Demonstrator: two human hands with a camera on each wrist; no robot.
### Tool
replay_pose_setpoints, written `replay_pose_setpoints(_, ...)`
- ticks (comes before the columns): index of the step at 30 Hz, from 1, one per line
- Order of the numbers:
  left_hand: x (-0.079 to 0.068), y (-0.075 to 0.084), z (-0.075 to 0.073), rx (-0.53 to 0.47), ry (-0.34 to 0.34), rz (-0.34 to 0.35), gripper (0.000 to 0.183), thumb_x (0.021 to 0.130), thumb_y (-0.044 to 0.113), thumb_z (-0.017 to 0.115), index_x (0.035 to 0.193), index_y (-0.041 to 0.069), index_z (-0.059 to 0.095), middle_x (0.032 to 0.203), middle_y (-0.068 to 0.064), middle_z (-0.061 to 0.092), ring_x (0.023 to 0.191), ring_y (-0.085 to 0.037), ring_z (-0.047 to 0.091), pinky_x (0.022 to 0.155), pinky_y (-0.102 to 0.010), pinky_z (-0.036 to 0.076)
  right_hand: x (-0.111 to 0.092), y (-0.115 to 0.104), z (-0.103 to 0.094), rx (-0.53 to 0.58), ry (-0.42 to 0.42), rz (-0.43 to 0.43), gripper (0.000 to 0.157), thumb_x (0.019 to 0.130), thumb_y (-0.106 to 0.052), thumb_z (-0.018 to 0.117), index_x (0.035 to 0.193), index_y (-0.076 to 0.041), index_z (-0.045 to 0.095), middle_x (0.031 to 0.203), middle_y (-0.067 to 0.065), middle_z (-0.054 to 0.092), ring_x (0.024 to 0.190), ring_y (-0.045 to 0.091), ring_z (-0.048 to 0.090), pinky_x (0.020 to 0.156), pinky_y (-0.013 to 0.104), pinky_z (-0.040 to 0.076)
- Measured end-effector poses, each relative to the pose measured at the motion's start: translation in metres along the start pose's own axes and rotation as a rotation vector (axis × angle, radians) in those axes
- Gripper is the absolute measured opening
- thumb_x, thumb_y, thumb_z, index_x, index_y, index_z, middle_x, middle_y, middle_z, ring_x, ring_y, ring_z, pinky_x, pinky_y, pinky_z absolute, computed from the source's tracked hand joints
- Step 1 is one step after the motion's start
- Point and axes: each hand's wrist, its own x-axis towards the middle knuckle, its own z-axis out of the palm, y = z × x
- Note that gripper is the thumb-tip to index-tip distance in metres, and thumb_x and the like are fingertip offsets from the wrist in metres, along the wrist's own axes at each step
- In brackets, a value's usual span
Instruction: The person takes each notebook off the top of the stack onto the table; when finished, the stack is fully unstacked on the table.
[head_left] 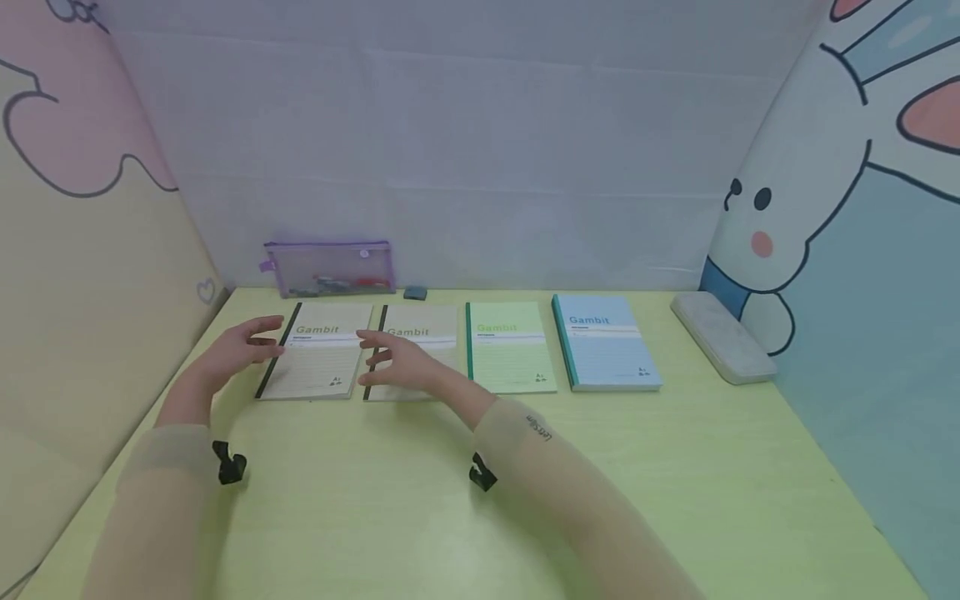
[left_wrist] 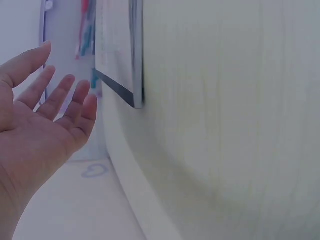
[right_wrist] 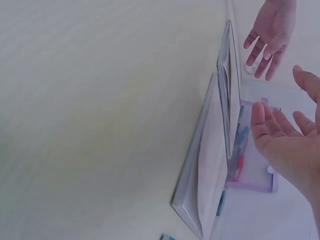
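Four... Several Gambit notebooks lie in a row on the table. At the left edge of the leftmost white notebook [head_left: 318, 358], my left hand [head_left: 232, 354] hovers with fingers loosely spread and nothing held. My right hand [head_left: 408, 365] is over the second white notebook [head_left: 438, 321], its fingertips pointing left toward the first one and partly covering the second's cover. The left wrist view shows the left palm [left_wrist: 45, 120] with fingers relaxed, apart from the notebook [left_wrist: 117, 45]. In the right wrist view, the right hand [right_wrist: 287, 145] stands apart from the notebooks' edges, also holding nothing.
A green notebook [head_left: 510, 358] and a thicker blue notebook [head_left: 611, 350] lie to the right. Behind the row stand a purple mesh pencil pouch [head_left: 330, 267] and a small dark block [head_left: 415, 293]. A grey oblong case [head_left: 723, 337] lies by the right wall panel.
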Motion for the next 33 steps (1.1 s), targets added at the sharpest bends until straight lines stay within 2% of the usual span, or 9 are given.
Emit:
replay_pose_setpoints(3,0.001,0.015,0.000,0.019,0.009,0.026,0.070,0.096,0.025,0.056,0.150,0.004,0.017,0.153,-0.023,0.018,0.133,-0.044,0.030,0.104,-0.060,0.030,-0.011,-0.004,-0.018,-0.021,-0.005,-0.022,0.073,0.086,-0.018,0.071,0.148,-0.022,0.032,0.143,0.005,0.044,0.123,0.022,0.051,0.090,0.023,0.048)
replay_pose_setpoints(8,0.003,0.039,0.001,0.069,0.020,0.056,0.076,0.095,0.034,0.057,0.152,0.008,0.013,0.153,-0.021,0.022,0.134,-0.043,0.029,0.105,-0.063,0.025,-0.034,-0.005,-0.051,-0.150,-0.009,-0.047,0.072,0.086,-0.021,0.070,0.148,-0.022,0.033,0.142,0.005,0.046,0.125,0.021,0.049,0.092,0.025,0.048)
replay_pose_setpoints(14,0.000,0.076,0.012,0.124,0.032,0.110,0.076,0.095,0.037,0.056,0.152,0.010,0.015,0.151,-0.020,0.027,0.133,-0.041,0.032,0.103,-0.062,0.029,-0.066,-0.002,-0.090,-0.248,0.011,-0.039,0.071,0.087,-0.023,0.070,0.147,-0.022,0.033,0.142,0.003,0.045,0.127,0.022,0.045,0.094,0.033,0.048)
replay_pose_setpoints(19,-0.003,0.109,0.027,0.138,0.046,0.141,0.077,0.095,0.035,0.056,0.152,0.011,0.011,0.150,-0.021,0.030,0.132,-0.041,0.033,0.101,-0.061,0.033,-0.091,0.000,-0.121,-0.322,0.064,-0.019,0.068,0.087,-0.026,0.069,0.146,-0.026,0.034,0.143,0.000,0.045,0.128,0.020,0.044,0.097,0.040,0.045)
replay_pose_setpoints(25,-0.001,0.134,0.047,0.191,0.073,0.180,0.078,0.093,0.037,0.058,0.152,0.013,0.012,0.146,-0.021,0.035,0.131,-0.040,0.035,0.099,-0.060,0.036,-0.122,0.003,-0.153,-0.370,0.103,-0.019,0.067,0.088,-0.027,0.068,0.146,-0.024,0.035,0.145,0.001,0.042,0.131,0.023,0.041,0.100,0.044,0.042)
replay_pose_setpoints(30,0.004,0.154,0.071,0.234,0.114,0.231,0.072,0.094,0.032,0.058,0.151,0.012,0.019,0.142,-0.019,0.040,0.129,-0.038,0.039,0.100,-0.056,0.038,-0.152,0.004,-0.180,-0.410,0.134,-0.021,0.066,0.088,-0.024,0.068,0.146,-0.019,0.036,0.145,0.007,0.042,0.131,0.029,0.039,0.100,0.047,0.041)
replay_pose_setpoints(33,0.006,0.168,0.089,0.232,0.135,0.279,0.069,0.093,0.029,0.059,0.150,0.011,0.023,0.142,-0.017,0.042,0.130,-0.036,0.039,0.102,-0.053,0.037,-0.170,0.008,-0.194,-0.442,0.168,-0.015,0.065,0.087,-0.028,0.068,0.145,-0.019,0.039,0.145,0.007,0.042,0.132,0.028,0.038,0.100,0.047,0.042)
